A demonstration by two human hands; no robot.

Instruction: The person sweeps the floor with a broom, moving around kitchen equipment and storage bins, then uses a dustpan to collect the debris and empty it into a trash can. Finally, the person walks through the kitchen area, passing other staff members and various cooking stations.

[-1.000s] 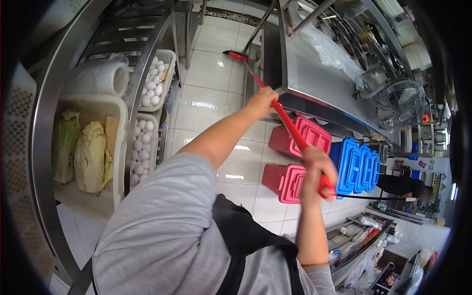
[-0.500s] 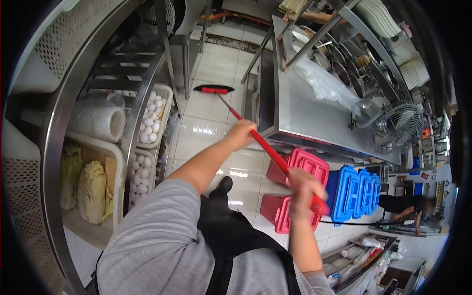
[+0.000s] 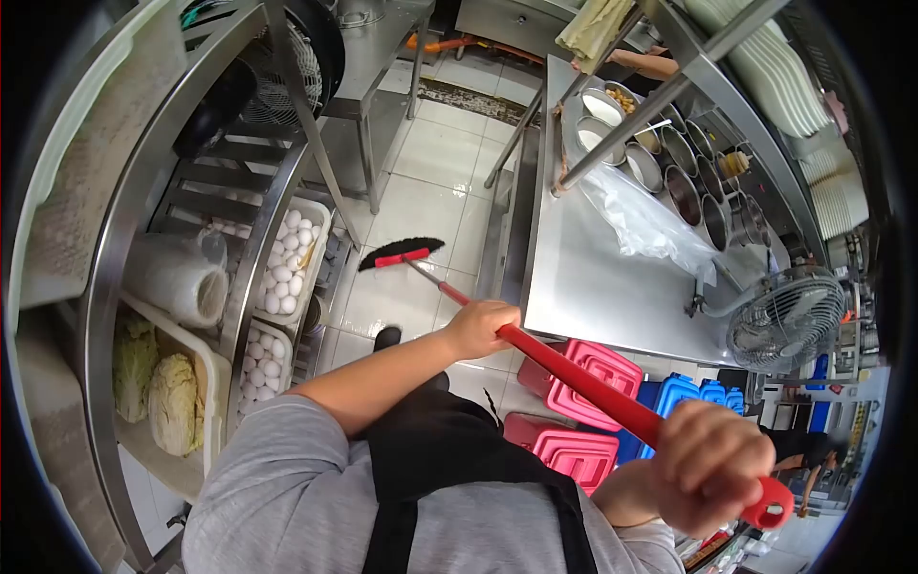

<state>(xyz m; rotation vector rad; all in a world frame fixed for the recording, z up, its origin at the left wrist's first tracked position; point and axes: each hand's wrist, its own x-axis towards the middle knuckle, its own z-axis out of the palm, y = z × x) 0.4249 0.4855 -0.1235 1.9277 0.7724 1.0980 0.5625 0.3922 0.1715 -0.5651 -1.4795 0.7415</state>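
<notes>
Red broom (image 3: 583,386) runs diag. from ctr-left of frame to lower R, and you've got plenty crowding it! Steel table (image 3: 622,311) fills R of ctr, pans (image 3: 684,196) bunched toward its upper-R side, wire fan (image 3: 789,320) by its R end. Two red bins (image 3: 607,364) sit under the handle's line in view, lower R of ctr, blue bins (image 3: 677,390) just beside 'em. Over on the L: metal shelving (image 3: 98,325) w/ white eggs (image 3: 282,273) and a crate (image 3: 218,383) of cabbages (image 3: 177,407). Co-worker's arm (image 3: 645,65) up top R, past the table; another person (image 3: 808,445) near the R edge, small and blurred.

Grip check: both yours are on it! L hand (image 3: 483,330) wraps the handle near ctr frame, fingers curled round; R hand (image 3: 712,464), a bit blurred, clenches it near the top end, lower R, w/ the holed tip (image 3: 776,486) poking out past your fist. Brush head (image 3: 402,256) is ctr-left, beyond your L hand, down by the floor tiles (image 3: 435,153); can't tell if every bristle touches.

Edges now: tile strip runs up ctr frame, shelving on its L, table legs and side on its R. Your dark shoe (image 3: 387,337) shows just below the brush head.
</notes>
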